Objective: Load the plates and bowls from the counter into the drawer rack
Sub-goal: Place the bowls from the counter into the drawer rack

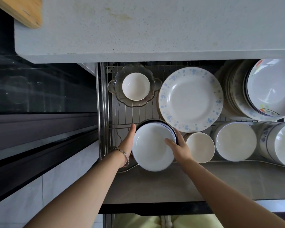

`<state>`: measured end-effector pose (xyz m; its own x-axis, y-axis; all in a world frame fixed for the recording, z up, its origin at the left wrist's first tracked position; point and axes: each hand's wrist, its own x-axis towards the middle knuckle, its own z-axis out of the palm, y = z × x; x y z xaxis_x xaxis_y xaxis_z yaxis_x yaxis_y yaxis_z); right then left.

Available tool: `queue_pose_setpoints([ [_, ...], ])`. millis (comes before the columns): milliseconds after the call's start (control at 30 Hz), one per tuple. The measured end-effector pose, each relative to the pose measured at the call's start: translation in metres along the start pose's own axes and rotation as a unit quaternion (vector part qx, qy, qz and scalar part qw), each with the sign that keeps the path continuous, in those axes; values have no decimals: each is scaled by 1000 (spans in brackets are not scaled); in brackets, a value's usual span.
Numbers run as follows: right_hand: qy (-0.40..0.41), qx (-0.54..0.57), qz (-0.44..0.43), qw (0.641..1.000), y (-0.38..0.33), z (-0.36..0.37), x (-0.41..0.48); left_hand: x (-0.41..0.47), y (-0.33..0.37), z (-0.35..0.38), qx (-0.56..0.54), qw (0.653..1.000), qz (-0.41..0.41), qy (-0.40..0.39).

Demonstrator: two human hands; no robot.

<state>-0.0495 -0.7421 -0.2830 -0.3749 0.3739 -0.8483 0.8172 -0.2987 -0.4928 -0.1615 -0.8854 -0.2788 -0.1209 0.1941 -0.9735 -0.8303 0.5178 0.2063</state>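
We count two hands (128,142) (179,148), one wire drawer rack (132,112), one glass dish (120,96), one cutting board (25,10), five bowl stacks and two plate stacks (pieces per stack cannot be told).

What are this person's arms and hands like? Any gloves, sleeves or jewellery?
Both forearms are bare, with no sleeves in view and no gloves. The left hand has a chain-style metal bracelet at the wrist, silvery links with a pinkish part. The right hand and its wrist show nothing worn. No rings can be made out.
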Motion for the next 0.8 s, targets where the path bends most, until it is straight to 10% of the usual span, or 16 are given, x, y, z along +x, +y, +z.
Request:
queue_pose_setpoints([
  [367,-37,-85,2,996,-9,-16,-3,-12,15,4,80,994,-2,71],
  [633,-57,-286,-62,955,-92,-52,-36,-80,67,22,226,899,224,302],
  [800,-90,-366,-155,913,-194,-81,-66,-145,136,48,184,885,310,294],
])
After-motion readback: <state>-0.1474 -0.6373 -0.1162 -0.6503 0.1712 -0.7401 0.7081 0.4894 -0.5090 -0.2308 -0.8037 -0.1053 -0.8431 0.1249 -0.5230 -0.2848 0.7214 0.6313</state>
